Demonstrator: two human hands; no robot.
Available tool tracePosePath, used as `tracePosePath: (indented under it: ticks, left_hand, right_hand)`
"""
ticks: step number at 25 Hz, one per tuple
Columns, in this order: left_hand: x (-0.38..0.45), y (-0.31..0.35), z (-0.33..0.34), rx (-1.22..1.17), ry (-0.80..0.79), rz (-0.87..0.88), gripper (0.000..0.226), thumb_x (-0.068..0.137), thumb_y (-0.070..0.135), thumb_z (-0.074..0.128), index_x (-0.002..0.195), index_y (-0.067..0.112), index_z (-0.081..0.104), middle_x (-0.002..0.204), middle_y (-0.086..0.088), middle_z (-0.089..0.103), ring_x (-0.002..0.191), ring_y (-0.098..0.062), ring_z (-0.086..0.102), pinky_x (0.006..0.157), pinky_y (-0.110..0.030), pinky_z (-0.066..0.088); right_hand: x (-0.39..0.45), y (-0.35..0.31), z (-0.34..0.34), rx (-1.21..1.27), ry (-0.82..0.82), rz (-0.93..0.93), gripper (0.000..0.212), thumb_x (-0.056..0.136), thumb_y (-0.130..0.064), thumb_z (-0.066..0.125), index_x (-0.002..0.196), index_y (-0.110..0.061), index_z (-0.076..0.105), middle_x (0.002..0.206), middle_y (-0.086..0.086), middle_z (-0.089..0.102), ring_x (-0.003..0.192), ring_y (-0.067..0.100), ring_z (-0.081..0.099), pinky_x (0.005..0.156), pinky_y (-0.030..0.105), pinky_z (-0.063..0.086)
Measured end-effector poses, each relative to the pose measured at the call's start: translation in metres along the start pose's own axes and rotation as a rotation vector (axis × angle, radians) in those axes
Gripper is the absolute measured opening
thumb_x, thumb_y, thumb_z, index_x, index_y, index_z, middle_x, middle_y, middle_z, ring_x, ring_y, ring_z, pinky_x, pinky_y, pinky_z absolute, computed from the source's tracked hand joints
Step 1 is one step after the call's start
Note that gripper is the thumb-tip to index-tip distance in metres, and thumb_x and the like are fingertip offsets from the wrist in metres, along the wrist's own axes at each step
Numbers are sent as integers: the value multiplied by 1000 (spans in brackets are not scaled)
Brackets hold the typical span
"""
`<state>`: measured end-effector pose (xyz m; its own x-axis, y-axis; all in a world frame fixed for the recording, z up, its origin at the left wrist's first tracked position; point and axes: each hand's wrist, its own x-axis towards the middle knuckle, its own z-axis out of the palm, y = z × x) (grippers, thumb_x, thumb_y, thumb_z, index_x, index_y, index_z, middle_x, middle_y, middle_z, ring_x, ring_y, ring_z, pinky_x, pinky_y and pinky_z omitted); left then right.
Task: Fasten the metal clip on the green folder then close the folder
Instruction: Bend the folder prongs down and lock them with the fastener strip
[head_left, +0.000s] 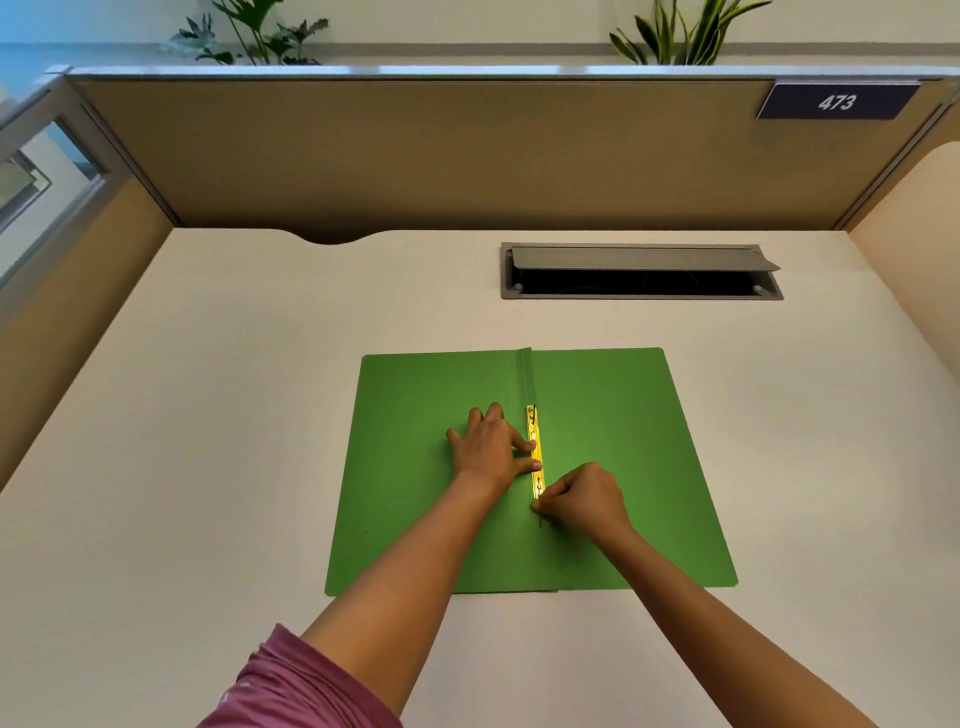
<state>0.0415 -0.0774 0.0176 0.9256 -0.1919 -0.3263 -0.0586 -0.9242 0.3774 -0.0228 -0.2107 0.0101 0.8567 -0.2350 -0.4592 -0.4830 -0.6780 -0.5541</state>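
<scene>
— Two hands on it, so where are we? Start at our left.

— Our left hand (488, 449) lies flat on the left leaf of the green folder (613, 415), fingers spread, thumb and forefinger tips pressing the yellow metal clip (535, 452) along the spine. The folder lies open on the desk (208, 415) (nothing else near it).

— And the right?

— Our right hand (584, 496) is curled, fingertips pinched together at the clip's near end; whether they grip a prong we cannot tell.

— So fastening is in hand?

— We judge so. Next we need that end seated flat, then one leaf swung over.
</scene>
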Motion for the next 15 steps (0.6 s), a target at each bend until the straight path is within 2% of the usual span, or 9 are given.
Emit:
tracePosePath:
  ticks: [2,5,7,10,13,15]
  left_hand:
    - [1,-1,-1,-7,3,-1,41,68,58,78,103,37,76,120,3,52,125,-21,41,104,-58,35]
    - [3,-2,-2,-13,6,5,42,66,59,79,101,36,77,119,4,53,125,-21,41,104,-57,35]
    - [4,-2,-2,-16,2,6,41,66,58,79,101,35,77,119,4,53,125,-21,41,103,-57,35]
    - [4,-1,-2,-23,-5,3,41,67,56,79,102,34,77,119,3,52,125,-22,40,103,-57,36]
    - [2,1,-1,-24,-16,0,40,69,55,78,103,34,77,120,1,50,126,-23,39,105,-62,35]
    - [0,1,0,-10,-14,2,38,72,54,76,104,33,77,121,-1,49,127,-25,39,106,-65,33]
  right_hand:
    - [6,2,-4,-8,-38,13,19,58,-35,90,66,-22,78,67,-2,74,67,14,67,54,24,43]
    - [13,4,-6,-40,-46,-12,33,52,-43,92,65,-21,71,62,-5,67,61,12,61,51,24,37]
    - [19,5,-12,-34,-126,-29,38,51,-42,93,69,-21,68,60,-8,63,57,9,56,52,24,37]
    - [37,0,-29,73,-285,-53,30,59,-27,92,76,-20,69,64,-8,65,58,6,57,58,22,44]
    - [55,-18,-35,157,-174,-137,15,73,-12,81,81,-17,69,71,-2,69,64,9,62,72,32,54]
    - [63,-31,-31,192,-60,-192,13,77,-8,76,88,-13,70,79,4,72,68,13,64,74,34,54]
